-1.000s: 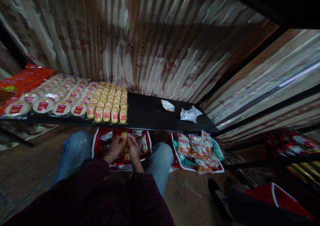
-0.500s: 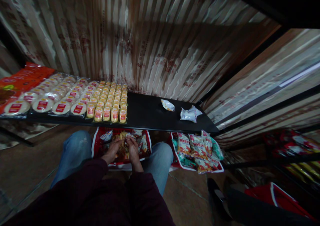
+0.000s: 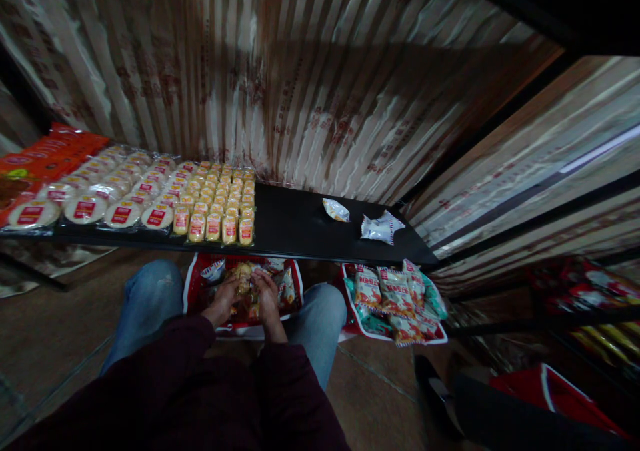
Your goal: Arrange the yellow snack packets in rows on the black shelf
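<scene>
Over a red basket with a white rim (image 3: 299, 284), both hands meet at a yellowish snack in a clear, shiny wrapper (image 3: 244, 272). My left hand (image 3: 225, 299) is closed on its left side. My right hand (image 3: 267, 296) has its fingers bent and pinched against the right side of the wrapper. Several other wrapped snacks (image 3: 286, 286) lie in the basket around and below my hands, partly hidden by them. The exact kind of the held snack is too dim to read.
A black shelf (image 3: 290, 231) stands just beyond the basket, bearing rows of yellow packets (image 3: 214, 228), round white packaged cakes (image 3: 85, 208) and two loose packets (image 3: 383, 228). To the right sits another filled basket (image 3: 350, 301). Another person's shoe (image 3: 437, 398) is at lower right.
My left fingers have shifted slightly on the wrapped snack, and more of its yellow wrapper shows between my hands. The baskets and shelf goods have stayed put.
</scene>
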`<state>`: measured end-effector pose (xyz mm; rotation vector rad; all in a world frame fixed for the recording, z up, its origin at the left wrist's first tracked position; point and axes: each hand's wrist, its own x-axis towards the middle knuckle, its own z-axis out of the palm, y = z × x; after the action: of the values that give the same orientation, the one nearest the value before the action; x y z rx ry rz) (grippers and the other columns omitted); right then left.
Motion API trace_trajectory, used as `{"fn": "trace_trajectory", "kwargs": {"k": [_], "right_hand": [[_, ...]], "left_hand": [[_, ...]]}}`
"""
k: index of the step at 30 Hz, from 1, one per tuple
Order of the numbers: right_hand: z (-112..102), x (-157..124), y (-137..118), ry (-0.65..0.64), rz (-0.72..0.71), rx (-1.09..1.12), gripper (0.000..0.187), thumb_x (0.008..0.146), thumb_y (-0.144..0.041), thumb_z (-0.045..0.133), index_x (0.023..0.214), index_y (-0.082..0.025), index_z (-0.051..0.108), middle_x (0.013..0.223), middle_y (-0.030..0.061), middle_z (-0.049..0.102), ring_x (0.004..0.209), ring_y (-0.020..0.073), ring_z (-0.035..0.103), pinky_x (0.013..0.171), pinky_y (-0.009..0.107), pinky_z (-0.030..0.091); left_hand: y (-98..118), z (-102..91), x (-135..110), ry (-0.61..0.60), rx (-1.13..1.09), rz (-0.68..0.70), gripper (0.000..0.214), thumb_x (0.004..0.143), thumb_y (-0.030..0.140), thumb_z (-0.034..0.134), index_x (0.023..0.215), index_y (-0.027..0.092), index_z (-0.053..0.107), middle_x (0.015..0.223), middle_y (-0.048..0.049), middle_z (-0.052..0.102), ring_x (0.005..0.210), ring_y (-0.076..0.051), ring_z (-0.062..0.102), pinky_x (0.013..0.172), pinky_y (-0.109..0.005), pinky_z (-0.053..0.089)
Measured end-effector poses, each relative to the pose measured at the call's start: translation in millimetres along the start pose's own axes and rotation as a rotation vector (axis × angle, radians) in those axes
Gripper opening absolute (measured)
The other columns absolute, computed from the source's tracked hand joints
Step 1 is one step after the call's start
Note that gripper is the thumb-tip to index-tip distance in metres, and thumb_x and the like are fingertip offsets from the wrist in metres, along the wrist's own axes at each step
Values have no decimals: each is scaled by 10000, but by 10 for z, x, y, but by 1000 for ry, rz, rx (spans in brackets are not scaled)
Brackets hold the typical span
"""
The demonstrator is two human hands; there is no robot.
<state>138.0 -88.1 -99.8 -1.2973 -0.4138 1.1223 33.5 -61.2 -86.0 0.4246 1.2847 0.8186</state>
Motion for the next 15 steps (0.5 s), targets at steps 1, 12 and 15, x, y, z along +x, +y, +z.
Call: {"fn": "trace_trajectory", "kwargs": {"k": [1, 12, 15], "right_hand": [[-2, 1, -3, -3, 1, 9, 313, 603, -364, 712, 875, -210, 727, 895, 35, 750, 862, 208, 665, 705, 285, 492], [-22, 30, 34, -2, -40, -44, 330, 592, -423, 700, 837, -203, 724, 874, 44, 742, 834, 201, 656, 690, 282, 488], [-31, 43, 59, 1, -81, -128, 327, 608, -460, 694, 824, -215, 724, 880, 34, 740, 873, 208, 651, 713, 286, 496]], "left_hand": [[6, 0, -4, 0, -7, -6, 172, 790, 151, 545, 935, 186, 629, 1081, -81, 677, 987, -193, 633, 703, -277, 514], [8, 0, -18, -23, 7, -46, 188, 794, 182, 553, 970, 203, 614, 1087, -77, 675, 1007, -196, 630, 735, -285, 510], [0, 0, -32, -30, 68, -26, 262, 753, 235, 629, 1013, 206, 616, 1070, -81, 683, 991, -197, 638, 772, -292, 494]]}}
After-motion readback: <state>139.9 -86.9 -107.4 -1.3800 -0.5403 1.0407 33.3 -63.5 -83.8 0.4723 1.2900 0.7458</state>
